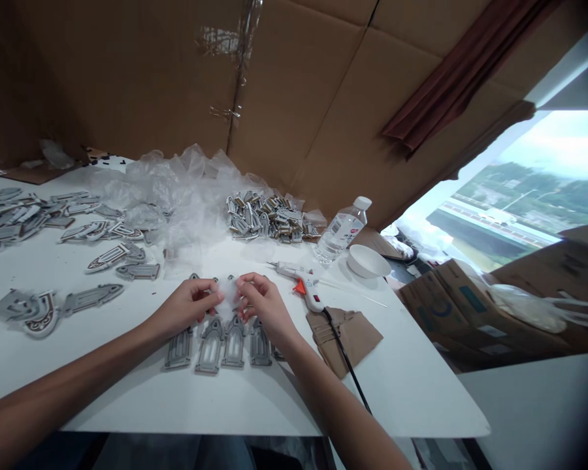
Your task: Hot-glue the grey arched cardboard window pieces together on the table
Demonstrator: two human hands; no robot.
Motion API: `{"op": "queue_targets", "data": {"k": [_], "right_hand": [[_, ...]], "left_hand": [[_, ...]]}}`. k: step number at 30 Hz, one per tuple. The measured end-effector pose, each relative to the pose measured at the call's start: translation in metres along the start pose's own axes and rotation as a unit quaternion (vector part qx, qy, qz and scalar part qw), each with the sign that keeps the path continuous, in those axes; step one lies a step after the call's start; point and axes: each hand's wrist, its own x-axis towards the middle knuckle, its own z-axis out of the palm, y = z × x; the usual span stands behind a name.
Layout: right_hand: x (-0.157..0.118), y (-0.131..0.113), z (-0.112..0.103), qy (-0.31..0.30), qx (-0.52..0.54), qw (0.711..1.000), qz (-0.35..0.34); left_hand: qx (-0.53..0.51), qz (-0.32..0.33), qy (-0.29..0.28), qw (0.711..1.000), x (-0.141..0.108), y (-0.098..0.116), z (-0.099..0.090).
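Between the two hands, just above a row of grey arched plastic pieces (234, 344), sits a small translucent film piece (229, 297). Left hand (195, 301) has its left edge, thumb and index pinched together; right hand (263, 301) looks to pinch the other edge, remaining fingers curled. Exact contact on the right is partly hidden by its own fingers. Near side of the hands: four arched pieces side by side, narrow ends away from the person, plus a fifth mostly covered by the right wrist. Tips of more pieces show just beyond the fingers, so probably a second row; count not readable. Progress, my read: layout done for this small batch, film handling in hand, film apparently not yet down on any piece. Whether any near-row piece has film on it, can't tell; the panels look pale either way. Glue gun (296, 277) lies right of and slightly beyond the right hand, nozzle toward it, not held; black cord (345, 359) runs back over a torn cardboard scrap (355, 336). Plenty left by the look of it: heap of small grey pieces (267, 219) beyond the right hand, bigger spread of grey parts (22, 219) far left of the left hand, clear plastic bags (186, 189) beyond the left hand. Water bottle (340, 232) and white bowl (367, 262) stand farther out past the gun, well apart from both hands. All on the white table (122, 391).
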Motion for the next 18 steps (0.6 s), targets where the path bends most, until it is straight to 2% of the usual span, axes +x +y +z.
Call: {"op": "queue_targets", "data": {"k": [4,7,13,18], "right_hand": [[-0.0008,0.0015,-0.0005,0.01,-0.02,0.999,-0.029],[-0.0007,0.0049,-0.0021,-0.011,-0.021,0.999,-0.044],[-0.001,0.0061,-0.0041,-0.018,-0.043,0.998,-0.051],[-0.0039,0.0048,-0.0027,-0.031,-0.104,0.993,-0.053]], "left_hand": [[-0.001,-0.002,0.004,1.0,-0.0008,-0.0016,-0.0006],[-0.003,0.002,0.006,1.0,-0.0013,-0.0012,-0.0007],[-0.002,0.0,0.016,1.0,-0.0014,0.0048,-0.0015],[0.013,0.007,0.014,1.0,-0.0024,0.0052,-0.0028]]}}
